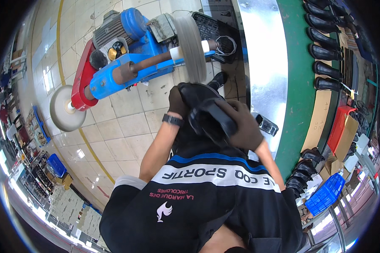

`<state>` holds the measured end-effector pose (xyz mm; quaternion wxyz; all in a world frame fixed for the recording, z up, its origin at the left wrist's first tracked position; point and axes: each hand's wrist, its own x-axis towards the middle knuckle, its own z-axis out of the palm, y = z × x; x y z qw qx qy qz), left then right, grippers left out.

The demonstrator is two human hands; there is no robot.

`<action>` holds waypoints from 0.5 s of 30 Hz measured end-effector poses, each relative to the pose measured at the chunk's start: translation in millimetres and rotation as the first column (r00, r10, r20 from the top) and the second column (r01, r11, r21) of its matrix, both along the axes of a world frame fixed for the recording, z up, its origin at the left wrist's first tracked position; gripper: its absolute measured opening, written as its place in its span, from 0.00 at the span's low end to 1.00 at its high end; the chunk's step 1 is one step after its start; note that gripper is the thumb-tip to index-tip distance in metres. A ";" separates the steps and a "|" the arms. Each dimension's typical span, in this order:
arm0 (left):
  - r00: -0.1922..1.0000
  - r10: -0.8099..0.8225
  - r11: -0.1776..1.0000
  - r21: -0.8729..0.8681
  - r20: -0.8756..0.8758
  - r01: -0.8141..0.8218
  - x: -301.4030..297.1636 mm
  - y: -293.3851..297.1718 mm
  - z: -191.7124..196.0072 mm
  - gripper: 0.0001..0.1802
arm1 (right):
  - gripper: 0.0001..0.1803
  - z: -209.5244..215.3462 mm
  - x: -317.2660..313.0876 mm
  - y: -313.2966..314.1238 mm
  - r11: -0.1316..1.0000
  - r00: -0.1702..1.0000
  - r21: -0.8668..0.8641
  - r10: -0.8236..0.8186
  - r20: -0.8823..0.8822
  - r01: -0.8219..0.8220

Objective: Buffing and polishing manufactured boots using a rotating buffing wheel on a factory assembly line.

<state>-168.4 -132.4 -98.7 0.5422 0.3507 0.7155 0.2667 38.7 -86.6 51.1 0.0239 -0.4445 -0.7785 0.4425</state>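
Both my hands wear dark brown gloves and hold a black leather shoe in front of my body. My left hand wraps the toe end from the left side. At the shoe's opening, my right hand has its fingers closed over the collar. The toe end lies right at the near edge of a grey buffing wheel; whether they touch I cannot tell. That wheel sits on the shaft of a blue polishing machine. Part of the shoe's underside is hidden.
A second, pale wheel is on the machine's left end, beside a red belt guard. To my right stands a shiny metal surface with a small black-and-silver object. Beyond it, black shoes line a green bench.
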 end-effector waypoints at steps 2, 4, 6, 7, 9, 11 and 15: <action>0.930 0.143 0.930 0.368 -0.338 -0.009 5.4 -15.1 46.8 0.15 | 0.42 31.3 18.7 5.8 0.993 0.990 0.018 0.114 -0.085 -0.113; 0.886 0.217 0.882 0.472 -0.410 0.003 13.1 -15.1 88.8 0.17 | 0.43 50.6 32.3 8.9 0.995 0.986 -0.063 0.069 -0.153 -0.080; 0.846 0.285 0.814 0.580 -0.451 0.035 14.1 -11.5 115.9 0.20 | 0.42 53.3 53.6 7.6 0.995 0.984 -0.003 0.101 -0.147 -0.102; 0.878 0.263 0.817 0.576 -0.400 0.018 13.4 -12.1 125.8 0.22 | 0.42 55.4 55.4 6.3 0.994 0.984 0.002 0.105 -0.146 -0.106; 0.909 0.239 0.818 0.575 -0.341 0.001 12.5 -15.8 140.1 0.25 | 0.42 64.3 55.7 3.5 0.993 0.958 0.077 0.110 -0.266 -0.093; 0.885 0.252 0.776 0.628 -0.391 0.056 9.8 -19.9 149.6 0.25 | 0.34 70.8 48.7 -1.4 0.989 0.956 0.128 0.112 -0.271 -0.079; 0.960 0.092 0.819 0.528 0.265 -0.224 -3.3 -10.8 159.8 0.23 | 0.39 62.9 52.3 -14.1 0.999 0.937 0.051 0.025 -0.348 -0.007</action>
